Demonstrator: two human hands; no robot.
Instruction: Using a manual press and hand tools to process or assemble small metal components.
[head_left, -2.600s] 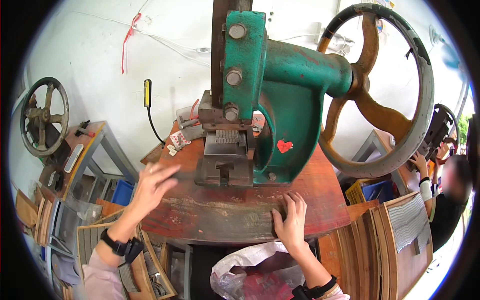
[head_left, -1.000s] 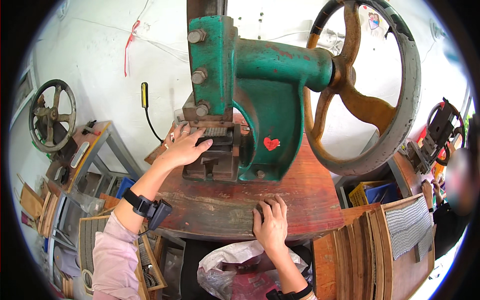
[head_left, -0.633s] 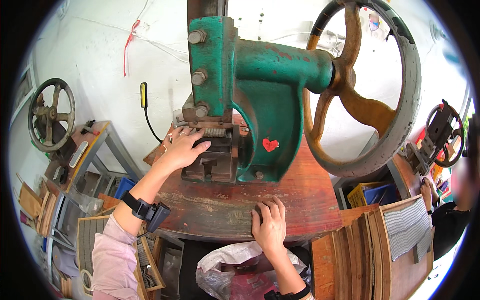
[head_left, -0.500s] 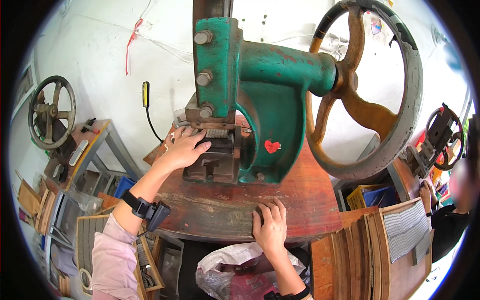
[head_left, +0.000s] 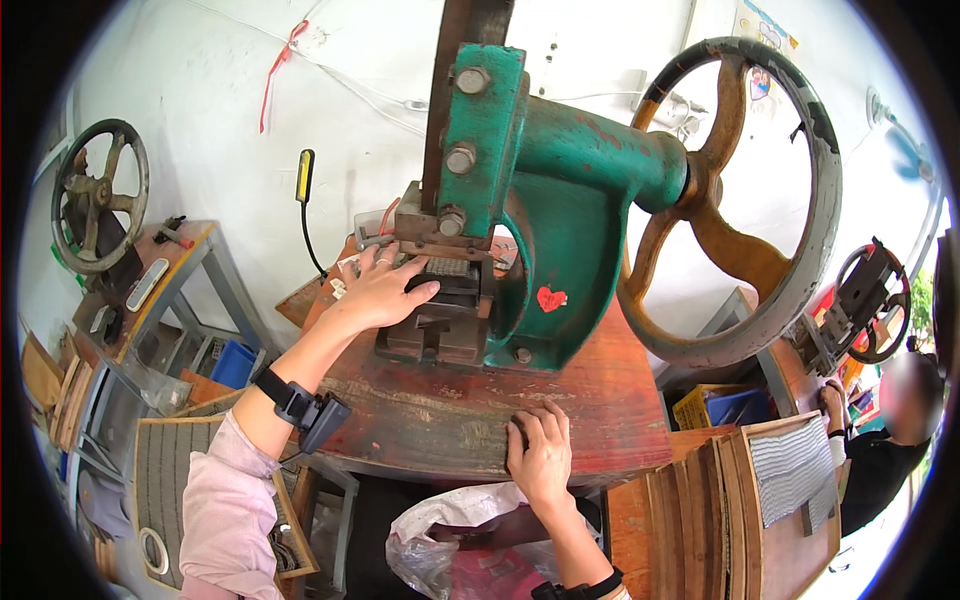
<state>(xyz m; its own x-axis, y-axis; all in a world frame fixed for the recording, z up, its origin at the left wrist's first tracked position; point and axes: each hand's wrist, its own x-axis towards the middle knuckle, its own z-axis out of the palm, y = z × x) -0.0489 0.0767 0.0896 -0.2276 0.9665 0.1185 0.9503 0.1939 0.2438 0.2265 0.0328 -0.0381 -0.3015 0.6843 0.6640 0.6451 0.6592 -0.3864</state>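
A green hand press (head_left: 585,235) with a large handwheel (head_left: 822,250) stands on a worn reddish wooden table (head_left: 400,420). My left hand (head_left: 372,292) lies at the left side of the press's dark metal die block (head_left: 455,290), fingers stretched and spread, thumb toward its front. Under the ram, a small patterned grey metal piece (head_left: 447,266) sits on the block. My left fingertips are close to it; whether they touch it I cannot tell. My right hand (head_left: 540,452) rests on the table's front edge, fingers loosely spread, holding nothing.
A plastic bag (head_left: 430,545) hangs open below the table edge. Stacked wooden trays (head_left: 700,520) stand at the right, with grey strips on the front one. A lamp (head_left: 305,175) rises behind the table. Another press (head_left: 100,195) is at left; a person (head_left: 890,450) works at far right.
The view has shifted and tilted slightly, so the press sits lower and farther right in the picture. Both hands keep their places on the die block and table edge.
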